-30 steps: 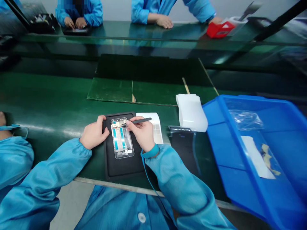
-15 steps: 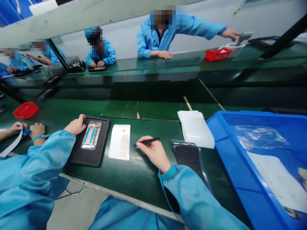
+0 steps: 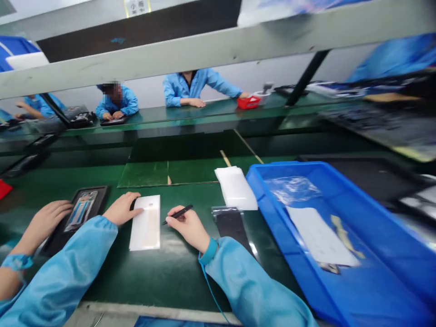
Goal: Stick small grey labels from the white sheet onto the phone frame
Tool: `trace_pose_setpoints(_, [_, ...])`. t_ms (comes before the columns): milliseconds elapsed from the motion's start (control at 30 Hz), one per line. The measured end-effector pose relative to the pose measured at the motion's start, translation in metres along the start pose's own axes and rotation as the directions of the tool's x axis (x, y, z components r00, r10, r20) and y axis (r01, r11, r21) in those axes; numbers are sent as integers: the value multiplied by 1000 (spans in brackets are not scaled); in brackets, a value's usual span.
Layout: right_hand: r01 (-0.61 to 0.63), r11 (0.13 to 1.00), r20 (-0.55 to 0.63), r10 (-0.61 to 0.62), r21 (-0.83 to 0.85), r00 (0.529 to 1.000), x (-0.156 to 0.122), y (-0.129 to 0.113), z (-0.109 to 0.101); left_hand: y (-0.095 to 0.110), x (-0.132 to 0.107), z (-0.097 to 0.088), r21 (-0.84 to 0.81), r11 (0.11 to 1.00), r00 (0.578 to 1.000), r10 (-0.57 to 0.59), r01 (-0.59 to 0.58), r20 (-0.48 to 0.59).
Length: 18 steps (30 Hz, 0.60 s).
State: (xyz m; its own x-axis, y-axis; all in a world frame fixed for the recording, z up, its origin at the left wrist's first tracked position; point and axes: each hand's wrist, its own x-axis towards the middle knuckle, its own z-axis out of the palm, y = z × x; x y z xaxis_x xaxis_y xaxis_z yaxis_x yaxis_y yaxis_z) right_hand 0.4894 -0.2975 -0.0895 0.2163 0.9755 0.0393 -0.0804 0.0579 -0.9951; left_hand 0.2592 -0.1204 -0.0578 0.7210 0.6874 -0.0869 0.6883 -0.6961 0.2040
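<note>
My left hand (image 3: 121,209) lies flat and open, its fingertips resting on the top left corner of a white sheet (image 3: 146,225) on the green belt. My right hand (image 3: 188,225) is closed round thin black tweezers (image 3: 177,214), whose tip points at the sheet's right edge. To the left sits a black tray (image 3: 59,234) holding a phone frame (image 3: 81,210). A co-worker's hand (image 3: 46,220) rests on that tray.
A stack of white foam sheets (image 3: 235,187) and a dark plastic bag (image 3: 231,223) lie right of my right hand. A large blue bin (image 3: 340,281) with paper and film fills the right side. Other people work at the far bench beside a red tray (image 3: 248,102).
The tray with the phone frame has gone further left and a co-worker's hand now rests on it. My left hand left the tray and came onto the white sheet. The view tilted up.
</note>
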Motion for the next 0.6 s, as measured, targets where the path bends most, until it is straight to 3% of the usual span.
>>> trace_pose_setpoints(133, [100,981,-148,-125,-166,981,3,7,-31,27,20,38,9,1000,999,-30,30,-32])
trace_pose_setpoints(233, [175,951,-303,-250,-255,920,6,16,-50,51,34,48,12,1000,998,-25,26,-60])
trace_pose_setpoints(333, [205,934,-422,-319,-294,848,7,22,-62,93,39,31,-67,997,987,30,-41,-159])
trace_pose_setpoints(400, [221,916,-446,-361,-335,819,6,24,-65,130,31,6,-265,950,951,80,-163,-299])
trace_pose_setpoints(467, [229,898,-438,-390,-375,810,5,26,-65,164,11,-22,-534,757,904,173,-377,-392])
trace_pose_setpoints(500, [228,893,-428,-394,-388,813,4,27,-65,177,-2,-34,-654,589,877,248,-474,-413])
trace_pose_setpoints(567, [217,891,-415,-387,-399,823,3,29,-63,194,-31,-46,-815,217,833,284,-538,-475])
trace_pose_setpoints(600, [208,892,-412,-379,-401,829,3,29,-62,198,-45,-47,-854,117,841,283,-507,-461])
